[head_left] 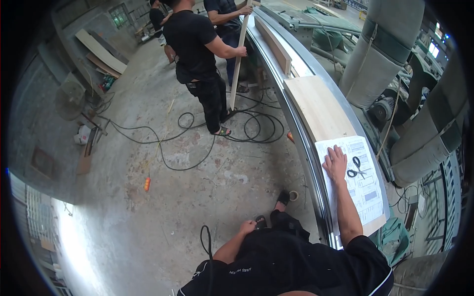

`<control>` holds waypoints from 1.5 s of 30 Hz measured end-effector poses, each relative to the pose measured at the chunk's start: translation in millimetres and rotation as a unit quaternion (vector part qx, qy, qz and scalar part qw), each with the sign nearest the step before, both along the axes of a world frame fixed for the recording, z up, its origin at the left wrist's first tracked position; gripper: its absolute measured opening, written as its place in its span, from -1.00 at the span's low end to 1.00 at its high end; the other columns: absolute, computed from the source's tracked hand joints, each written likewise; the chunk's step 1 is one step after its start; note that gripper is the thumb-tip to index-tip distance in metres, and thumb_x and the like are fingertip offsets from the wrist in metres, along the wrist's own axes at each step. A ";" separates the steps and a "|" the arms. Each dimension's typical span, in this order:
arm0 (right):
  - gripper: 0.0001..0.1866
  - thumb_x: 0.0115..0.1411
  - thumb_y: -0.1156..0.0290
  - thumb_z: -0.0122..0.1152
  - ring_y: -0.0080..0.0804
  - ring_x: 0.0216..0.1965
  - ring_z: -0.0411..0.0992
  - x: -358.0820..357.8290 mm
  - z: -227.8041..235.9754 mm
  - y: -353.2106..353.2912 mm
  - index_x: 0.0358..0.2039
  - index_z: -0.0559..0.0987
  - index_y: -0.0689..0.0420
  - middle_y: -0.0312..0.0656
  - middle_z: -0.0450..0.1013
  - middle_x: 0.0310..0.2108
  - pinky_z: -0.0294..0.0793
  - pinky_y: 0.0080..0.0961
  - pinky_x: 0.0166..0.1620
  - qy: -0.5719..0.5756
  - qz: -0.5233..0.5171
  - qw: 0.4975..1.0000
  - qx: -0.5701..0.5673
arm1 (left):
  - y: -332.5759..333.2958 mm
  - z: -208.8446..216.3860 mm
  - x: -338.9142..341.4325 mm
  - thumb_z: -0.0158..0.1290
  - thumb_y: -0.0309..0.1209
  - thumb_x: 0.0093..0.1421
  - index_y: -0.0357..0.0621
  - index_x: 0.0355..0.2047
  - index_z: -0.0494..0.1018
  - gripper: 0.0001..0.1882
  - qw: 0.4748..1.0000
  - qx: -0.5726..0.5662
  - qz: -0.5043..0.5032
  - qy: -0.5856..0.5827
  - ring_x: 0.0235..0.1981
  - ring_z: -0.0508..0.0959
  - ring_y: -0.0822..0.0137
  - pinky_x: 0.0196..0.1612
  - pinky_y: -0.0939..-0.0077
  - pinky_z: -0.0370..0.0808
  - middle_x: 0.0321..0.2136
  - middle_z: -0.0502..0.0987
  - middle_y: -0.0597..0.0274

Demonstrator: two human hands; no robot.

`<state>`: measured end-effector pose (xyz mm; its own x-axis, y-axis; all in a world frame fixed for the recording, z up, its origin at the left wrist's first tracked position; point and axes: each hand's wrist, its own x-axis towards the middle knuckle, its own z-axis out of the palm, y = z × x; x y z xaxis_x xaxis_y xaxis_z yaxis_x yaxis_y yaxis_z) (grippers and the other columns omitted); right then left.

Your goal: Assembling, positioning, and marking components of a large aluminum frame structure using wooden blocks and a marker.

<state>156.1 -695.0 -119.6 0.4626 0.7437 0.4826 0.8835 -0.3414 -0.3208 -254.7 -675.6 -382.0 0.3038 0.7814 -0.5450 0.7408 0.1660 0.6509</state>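
Observation:
My right hand point(336, 165) lies with its fingers stretched out on a printed sheet of paper point(374, 203), pressing on its left part. Black-handled scissors point(356, 167) rest on the same sheet, just right of my fingers and apart from them. Under the paper's far end is a pale wooden board point(321, 106), laid along a long metal machine bed point(316, 185). Down beside my thigh hangs my left hand point(248, 227), away from the bed; its fingers are too small and turned away to make out.
Two people stand at the bed's far end, a hand point(240, 51) on an upright wooden strip point(239, 66). Black cable point(256, 126) coils across the floor, with an orange-handled tool point(147, 184) farther left. Large grey ducts point(380, 49) rise at the right. A tape roll point(294, 196) lies near my foot.

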 end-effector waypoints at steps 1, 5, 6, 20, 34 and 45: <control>-0.55 0.03 0.28 0.05 -0.13 0.18 0.07 -0.2 0.4 0.0 -0.02 0.39 0.06 -0.05 0.18 0.12 -0.07 -0.05 0.18 0.000 -0.002 1.000 -0.001 | 0.2 0.9 -0.4 -0.12 -0.08 0.04 -0.11 -0.32 0.49 -0.60 1.000 -0.005 -0.003 -0.002 -0.24 0.51 0.06 -0.19 0.32 0.41 -0.32 0.51 -0.02; -0.56 0.04 0.28 0.05 -0.13 0.18 0.06 -1.2 0.3 -1.1 -0.02 0.39 0.05 -0.05 0.18 0.12 -0.07 -0.06 0.18 0.000 0.001 1.000 -0.002 | -0.4 1.1 -1.8 -0.12 -0.08 0.04 -0.10 -0.31 0.49 -0.60 1.000 0.010 -0.014 0.026 -0.23 0.50 0.06 -0.19 0.32 0.41 -0.31 0.50 0.00; -0.56 0.04 0.28 0.05 -0.13 0.19 0.06 -1.7 0.4 -0.9 -0.02 0.39 0.06 -0.05 0.18 0.12 -0.07 -0.07 0.18 -0.001 0.000 1.000 -0.003 | -0.6 0.4 -2.0 -0.12 -0.08 0.04 -0.10 -0.31 0.49 -0.60 1.000 0.010 -0.013 0.025 -0.23 0.50 0.06 -0.19 0.32 0.41 -0.31 0.50 0.00; -0.56 0.04 0.28 0.04 -0.13 0.19 0.06 -0.4 1.4 -1.4 -0.03 0.40 0.08 -0.04 0.16 0.14 -0.07 -0.07 0.19 0.000 -0.004 1.000 -0.010 | -2.0 -11.2 -0.9 -0.10 -0.10 0.04 -0.19 -0.44 0.47 -0.62 0.999 0.040 0.000 -0.001 -0.49 0.51 0.31 -0.38 0.42 0.40 -0.54 0.52 0.15; -0.56 0.03 0.29 0.05 -0.13 0.19 0.06 -0.7 1.8 -2.5 -0.02 0.40 0.07 -0.05 0.18 0.12 -0.05 -0.04 0.18 0.006 0.001 1.000 -0.006 | -4.1 -3.3 -1.9 -0.09 -0.08 0.02 -0.19 -0.42 0.45 -0.60 0.999 0.054 0.003 -0.004 -0.46 0.52 0.26 -0.37 0.39 0.40 -0.52 0.52 0.09; -0.56 0.03 0.30 0.05 -0.13 0.18 0.08 0.4 0.4 -1.4 -0.03 0.40 0.07 -0.04 0.19 0.11 -0.03 -0.04 0.16 -0.007 0.000 1.000 -0.007 | -4.2 -6.3 -3.8 -0.09 -0.10 0.03 -0.17 -0.37 0.47 -0.62 0.999 0.045 0.017 -0.013 -0.46 0.51 0.27 -0.37 0.41 0.40 -0.51 0.52 0.11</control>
